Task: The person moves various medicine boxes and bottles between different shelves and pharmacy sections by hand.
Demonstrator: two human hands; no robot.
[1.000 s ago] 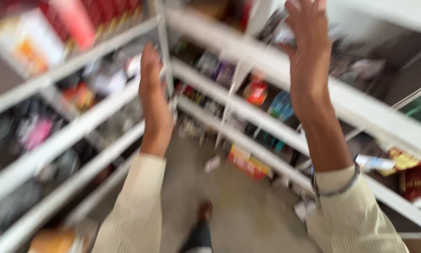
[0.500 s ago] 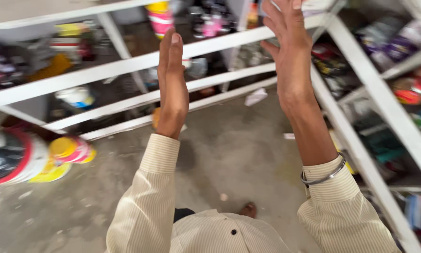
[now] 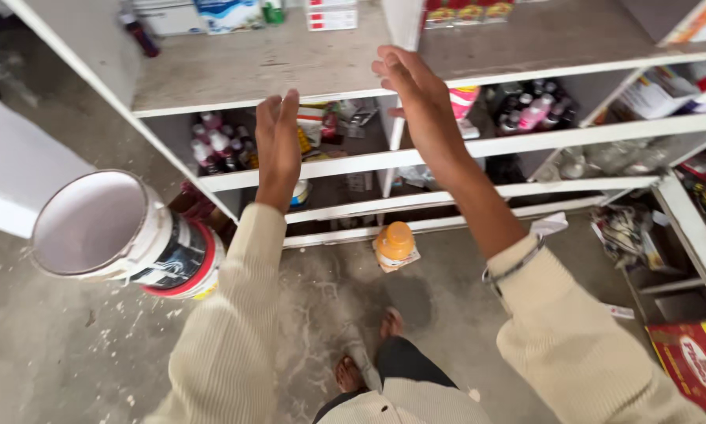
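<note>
My left hand (image 3: 278, 145) is raised with flat, open fingers in front of a white shelf unit (image 3: 353, 161) and holds nothing. Raised higher, my right hand (image 3: 420, 98) is also open and empty, its fingers near the edge of the upper shelf board. A bracelet sits on my right wrist above a cream sleeve. Below the hands, an orange-capped bottle (image 3: 396, 245) stands on the concrete floor by the lowest shelf. Small bottles (image 3: 215, 149) and packets fill the middle shelves behind the hands.
A white paint bucket (image 3: 125, 235) with a red band lies tipped at the left, mouth toward me. Boxes (image 3: 231, 14) sit on the top shelf. A second shelf unit (image 3: 695, 228) runs along the right, with a red carton (image 3: 695, 361) below. My sandalled feet (image 3: 369, 353) stand on dusty concrete.
The view has swung left and settled on the shelf front, so the bucket and orange-capped bottle came into sight. Both hands stay raised and open, empty throughout.
</note>
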